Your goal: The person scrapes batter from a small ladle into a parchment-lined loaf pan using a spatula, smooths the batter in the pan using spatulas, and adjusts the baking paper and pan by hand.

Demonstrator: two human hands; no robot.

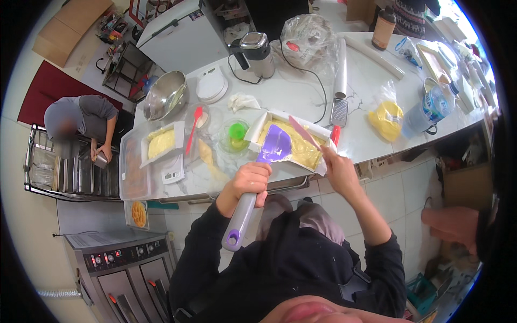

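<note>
My left hand [249,183] grips the grey handle of a spatula with a purple head [276,141], smeared with pale batter, over a paper-lined rectangular pan [299,159] of yellow batter. My right hand [338,171] grips a pink spreading tool [301,129], its blade above the pan near the purple head. Just right of the pan lie a metal grater [339,112] and a red handle [335,135]. Left of it are a glass bowl with a green cup [237,130], a piping bag [206,156] and a red spatula [194,127].
A second batter pan [160,145] sits by a white scale [172,175]. A steel bowl [165,95], mixer [253,59], bottles [424,116] and yellow bag [386,119] stand around the marble table [274,94]. A co-worker [83,121] bends over a rack at left, above an oven [118,274].
</note>
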